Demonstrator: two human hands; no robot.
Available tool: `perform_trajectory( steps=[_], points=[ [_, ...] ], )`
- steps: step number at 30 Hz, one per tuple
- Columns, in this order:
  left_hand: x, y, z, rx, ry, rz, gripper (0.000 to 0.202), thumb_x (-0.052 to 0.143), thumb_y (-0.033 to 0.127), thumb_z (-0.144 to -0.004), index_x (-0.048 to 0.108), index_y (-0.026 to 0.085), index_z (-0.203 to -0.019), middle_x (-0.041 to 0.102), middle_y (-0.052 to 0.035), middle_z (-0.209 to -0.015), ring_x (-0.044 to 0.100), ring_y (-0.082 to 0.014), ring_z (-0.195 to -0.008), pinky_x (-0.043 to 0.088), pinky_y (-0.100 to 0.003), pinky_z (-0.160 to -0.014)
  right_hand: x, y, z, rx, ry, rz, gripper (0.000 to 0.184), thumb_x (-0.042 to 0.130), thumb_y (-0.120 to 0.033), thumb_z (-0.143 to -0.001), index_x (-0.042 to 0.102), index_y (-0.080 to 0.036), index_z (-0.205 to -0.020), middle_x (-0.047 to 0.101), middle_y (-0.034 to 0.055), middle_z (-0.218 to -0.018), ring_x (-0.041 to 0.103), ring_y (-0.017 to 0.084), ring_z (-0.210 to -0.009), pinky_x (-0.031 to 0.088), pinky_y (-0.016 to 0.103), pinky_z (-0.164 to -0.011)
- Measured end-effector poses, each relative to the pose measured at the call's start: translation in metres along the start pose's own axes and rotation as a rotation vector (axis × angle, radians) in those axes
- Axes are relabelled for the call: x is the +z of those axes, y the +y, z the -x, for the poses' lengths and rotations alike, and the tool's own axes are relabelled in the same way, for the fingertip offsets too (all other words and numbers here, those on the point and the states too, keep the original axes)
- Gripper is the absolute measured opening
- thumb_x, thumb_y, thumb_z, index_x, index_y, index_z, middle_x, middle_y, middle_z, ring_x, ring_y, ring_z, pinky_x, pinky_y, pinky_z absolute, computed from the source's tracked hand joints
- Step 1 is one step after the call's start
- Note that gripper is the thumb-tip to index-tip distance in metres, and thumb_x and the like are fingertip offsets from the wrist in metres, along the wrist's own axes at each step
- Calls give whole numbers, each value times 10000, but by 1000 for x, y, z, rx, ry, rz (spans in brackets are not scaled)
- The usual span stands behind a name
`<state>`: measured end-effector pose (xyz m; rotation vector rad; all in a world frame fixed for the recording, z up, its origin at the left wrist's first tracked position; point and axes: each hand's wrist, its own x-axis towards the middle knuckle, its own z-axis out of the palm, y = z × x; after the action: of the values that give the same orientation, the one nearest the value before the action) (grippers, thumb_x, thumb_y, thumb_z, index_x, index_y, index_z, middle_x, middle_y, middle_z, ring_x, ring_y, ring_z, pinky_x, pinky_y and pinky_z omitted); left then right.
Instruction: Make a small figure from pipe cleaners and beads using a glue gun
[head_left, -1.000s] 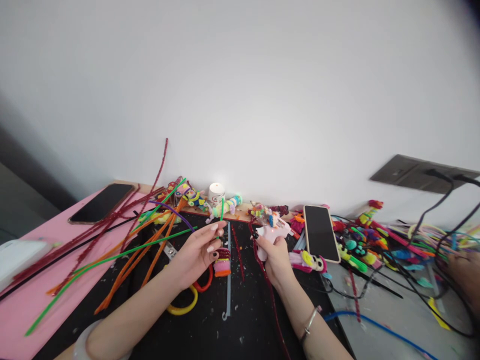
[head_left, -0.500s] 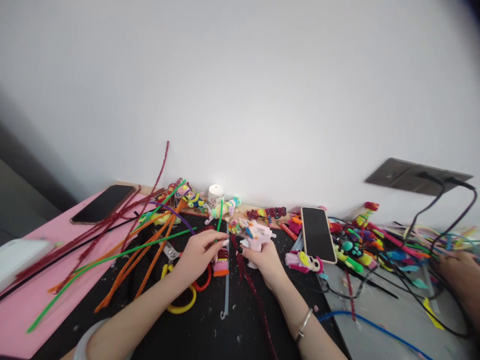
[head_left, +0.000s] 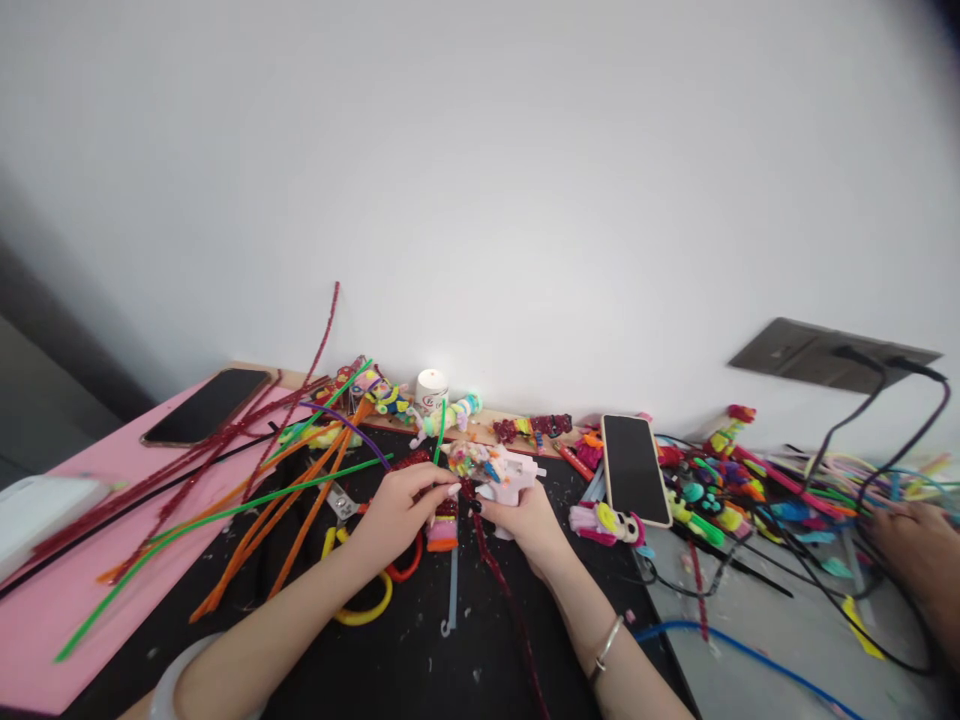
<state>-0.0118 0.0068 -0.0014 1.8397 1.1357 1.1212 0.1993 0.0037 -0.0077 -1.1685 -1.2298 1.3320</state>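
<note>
My left hand (head_left: 411, 500) is closed, its fingertips pinched at a small pipe-cleaner figure (head_left: 442, 532) striped dark red, yellow, pink and orange. The fingers partly cover the figure. Wrapped in my right hand (head_left: 525, 520) is a pale hot glue gun (head_left: 511, 474), its front crusted with coloured fluff and pointing left, close to my left fingertips. A long dark red tinsel pipe cleaner (head_left: 510, 590) hangs between the hands and runs down toward me. Below the figure, a translucent glue stick (head_left: 453, 590) lies on the black mat (head_left: 375, 670).
Scissors with yellow and red handles (head_left: 367, 612) lie beside my left forearm. Loose pipe cleaners (head_left: 247, 500) spread over a pink board (head_left: 82, 620). A phone (head_left: 634, 470) and finished figures line the back. At right, another person's hand (head_left: 911, 550) is among black cables.
The glue gun and my right hand have shifted slightly left, bringing the nozzle end closer to my left fingertips. The dark red pipe cleaner has moved a little with them.
</note>
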Motion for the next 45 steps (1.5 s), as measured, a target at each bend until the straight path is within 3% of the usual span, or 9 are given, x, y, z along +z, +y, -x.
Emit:
perform_trajectory(
  steps=[8, 15, 21, 25, 27, 31, 35, 45],
  points=[
    [-1, -1, 0, 17, -6, -11, 227, 618, 292, -959, 819, 194, -919, 842, -88, -929, 763, -223, -796, 604, -334, -835, -2, 1, 0, 11, -17, 7, 388, 903, -298, -637, 823, -216, -1007, 877, 77, -1021, 803, 295, -940, 631, 389, -874],
    [0, 3, -1, 2, -12, 0, 259, 598, 310, -970, 789, 196, -838, 768, -33, -729, 660, -180, -622, 574, -301, -735, -1, -1, 1, 12, -12, -6, 395, 922, -280, -629, 827, -217, -1007, 882, 75, -1025, 805, 290, -924, 640, 388, -869],
    [-2, 6, 0, 10, -5, -9, 250, 607, 306, -963, 781, 207, -813, 743, -20, -700, 618, -171, -588, 534, -282, -667, 0, 0, 1, 5, 0, -19, 371, 919, -300, -628, 823, -223, -979, 869, 72, -987, 781, 281, -882, 620, 370, -814],
    [-3, 7, -1, -22, 37, -3, 246, 600, 316, -960, 782, 208, -836, 720, -8, -692, 586, -158, -550, 509, -274, -618, -1, 2, -1, 15, 27, -20, 263, 887, -425, -691, 773, -213, -795, 774, 43, -735, 661, 211, -641, 535, 306, -613],
    [-5, 6, -2, -70, 73, 19, 254, 595, 345, -963, 772, 204, -848, 658, 20, -632, 565, -152, -517, 496, -274, -597, -4, 2, -3, -5, 68, -27, 298, 869, -473, -714, 722, -214, -715, 692, 19, -632, 561, 169, -550, 475, 286, -551],
    [-9, 5, -5, -127, 141, 71, 270, 601, 411, -952, 728, 207, -829, 538, 64, -556, 542, -151, -495, 475, -274, -577, -9, 4, -7, -43, 128, -40, 358, 875, -509, -687, 665, -222, -726, 594, -34, -555, 456, 132, -493, 402, 266, -499],
    [-13, 6, -8, -153, 165, 100, 264, 608, 445, -939, 702, 215, -850, 511, 76, -549, 535, -152, -487, 464, -271, -549, -11, 4, -8, -14, 65, 34, 374, 853, -526, -665, 672, -214, -766, 516, -76, -487, 385, 113, -437, 303, 249, -443],
    [-14, 7, -8, -157, 182, 92, 264, 608, 450, -935, 695, 219, -843, 521, 67, -565, 536, -154, -490, 471, -272, -537, -10, -1, -6, 12, -9, 87, 318, 843, -468, -687, 724, -208, -825, 551, -74, -504, 418, 121, -451, 351, 258, -457]
  ],
)
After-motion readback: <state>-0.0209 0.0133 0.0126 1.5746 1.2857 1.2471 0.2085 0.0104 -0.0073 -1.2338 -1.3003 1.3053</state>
